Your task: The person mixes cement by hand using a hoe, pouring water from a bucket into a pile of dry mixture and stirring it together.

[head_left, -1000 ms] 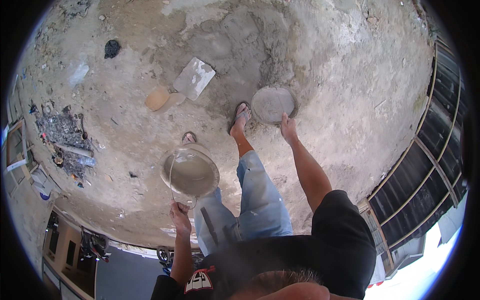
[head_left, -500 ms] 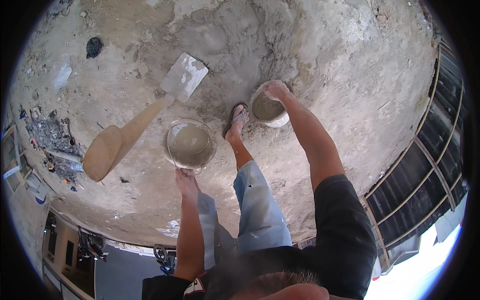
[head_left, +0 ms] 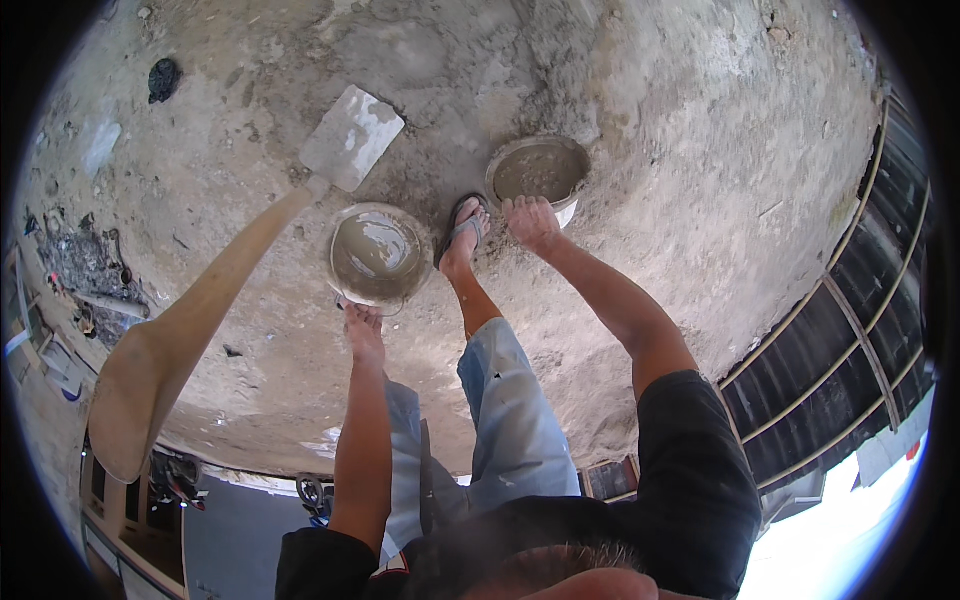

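Observation:
A bucket point(head_left: 340, 255) of wet grey mortar or cement mix stands on the ground in front of me, left of my sandalled foot. At its near edge, beside the thin wire handle, my left hand point(head_left: 365, 335) is closed on it. Right of the foot is a second bucket point(head_left: 567, 214), pale outside and also holding grey mix. My right hand point(head_left: 535, 224) has its fingers curled over that bucket's near rim. Beyond the left bucket, a shovel has its pale, flat blade point(head_left: 352, 138) on the ground. Its wooden handle point(head_left: 215, 280) rises toward me on the left.
Damp grey residue point(head_left: 450, 70) covers the rough ground beyond the buckets. A black crumpled lump point(head_left: 164, 80) lies far left. Dark debris point(head_left: 85, 260) is scattered near the shovel handle. At right stands a dark panelled structure point(head_left: 820, 350) with pale strips.
My right hand has moved from the right bucket's far rim to its near rim. That bucket's opening now looks wider and tilted. My left hand stays at the left bucket's near edge.

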`<move>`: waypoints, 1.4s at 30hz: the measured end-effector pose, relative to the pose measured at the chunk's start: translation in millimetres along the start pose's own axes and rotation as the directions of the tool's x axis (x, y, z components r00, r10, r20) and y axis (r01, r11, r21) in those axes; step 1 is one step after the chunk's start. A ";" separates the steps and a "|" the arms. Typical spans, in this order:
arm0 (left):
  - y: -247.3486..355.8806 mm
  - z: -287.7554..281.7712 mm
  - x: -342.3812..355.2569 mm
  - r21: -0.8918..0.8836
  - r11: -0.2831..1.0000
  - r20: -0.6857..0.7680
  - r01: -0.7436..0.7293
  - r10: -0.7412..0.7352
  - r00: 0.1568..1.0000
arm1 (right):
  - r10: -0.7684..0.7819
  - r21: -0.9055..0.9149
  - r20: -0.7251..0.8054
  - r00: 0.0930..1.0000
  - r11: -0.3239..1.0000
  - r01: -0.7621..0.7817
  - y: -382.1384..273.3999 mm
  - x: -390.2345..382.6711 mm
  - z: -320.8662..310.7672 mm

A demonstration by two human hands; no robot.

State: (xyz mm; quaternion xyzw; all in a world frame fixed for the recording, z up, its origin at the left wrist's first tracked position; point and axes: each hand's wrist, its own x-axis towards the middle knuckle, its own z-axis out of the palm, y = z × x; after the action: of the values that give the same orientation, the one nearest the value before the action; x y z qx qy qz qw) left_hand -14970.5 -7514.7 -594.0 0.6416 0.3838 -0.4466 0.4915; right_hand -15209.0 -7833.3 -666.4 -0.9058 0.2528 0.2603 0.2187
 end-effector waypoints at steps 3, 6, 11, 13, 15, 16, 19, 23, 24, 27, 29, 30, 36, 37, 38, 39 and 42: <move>10.9 -35.4 12.5 0.038 0.998 -0.015 0.045 -0.044 0.999 | 0.058 -0.121 -0.161 0.985 0.990 -0.078 -14.3 4.4 9.1; 18.2 -18.2 -10.4 0.153 0.987 -0.066 0.054 -0.044 0.997 | 0.056 -0.181 -0.070 0.996 0.981 -0.068 -6.1 9.4 16.9; 58.0 -18.7 -56.6 0.352 0.932 -0.029 -0.093 0.110 0.994 | 0.165 -0.189 -0.003 0.986 0.968 -0.163 -23.9 3.7 17.6; 72.6 -12.0 -83.2 0.419 0.899 0.024 -0.128 0.130 0.991 | 0.200 -0.208 -0.003 0.980 0.958 -0.197 -22.0 2.0 8.7; 77.1 -19.5 -100.4 0.495 0.851 0.056 -0.174 0.168 0.984 | 0.259 -0.222 0.001 0.966 0.942 -0.252 -30.0 -4.5 6.9; 78.5 -22.2 -97.6 0.492 0.852 0.071 -0.177 0.164 0.984 | 0.270 -0.232 -0.005 0.963 0.936 -0.264 -32.5 -7.1 5.9; 74.4 -28.0 -107.7 0.573 0.774 0.177 -0.271 0.206 0.963 | 0.266 -0.262 -0.085 0.960 0.924 -0.279 -39.0 -9.5 -4.9; 58.7 -27.9 -125.2 0.592 0.701 0.302 -0.398 0.264 0.916 | 0.251 -0.257 -0.003 0.968 0.935 -0.243 -46.1 -18.6 -17.3; 51.1 -24.5 -125.6 0.588 0.652 0.371 -0.479 0.308 0.876 | 0.226 -0.257 -0.018 0.974 0.940 -0.223 -43.3 -18.5 -20.8; 13.6 8.8 -118.9 0.622 0.675 0.344 -0.397 0.220 0.913 | 0.104 -0.243 -0.021 0.994 0.964 -0.106 -14.3 -17.9 -10.7; -21.4 44.1 -102.7 0.617 0.742 0.292 -0.263 0.095 0.952 | 0.010 -0.229 -0.022 1.000 0.973 -0.014 10.0 -13.2 -2.1; -42.4 62.9 -90.0 0.604 0.785 0.256 -0.138 -0.027 0.966 | -0.109 -0.202 -0.070 0.992 0.975 0.093 13.2 -10.7 1.7; -202.6 179.7 -17.3 0.302 0.847 0.113 0.437 -0.487 0.866 | -0.364 -0.079 -0.171 0.916 0.931 0.355 54.2 -14.9 -6.9; -213.2 208.4 -15.2 0.300 0.844 0.117 0.443 -0.494 0.862 | -0.392 -0.057 -0.146 0.908 0.920 0.388 69.4 -16.0 -9.2; -217.6 234.3 -15.4 0.220 0.859 0.140 0.462 -0.496 0.857 | -0.415 -0.032 -0.124 0.901 0.910 0.414 82.4 -14.9 -11.2; -220.7 250.7 -13.6 0.126 0.870 0.150 0.476 -0.491 0.858 | -0.422 -0.026 -0.119 0.899 0.906 0.422 89.2 -9.0 -12.4; -222.7 286.7 1.6 -0.110 0.878 0.114 0.466 -0.455 0.883 | -0.485 0.035 -0.156 0.860 0.868 0.496 102.7 13.8 -21.7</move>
State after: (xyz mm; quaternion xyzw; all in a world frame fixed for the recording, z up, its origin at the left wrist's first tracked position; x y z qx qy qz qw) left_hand -15233.5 -7744.3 -693.5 0.4777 0.5334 -0.5507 0.4290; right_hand -15249.7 -7929.2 -684.9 -0.9477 0.0383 0.1216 0.2926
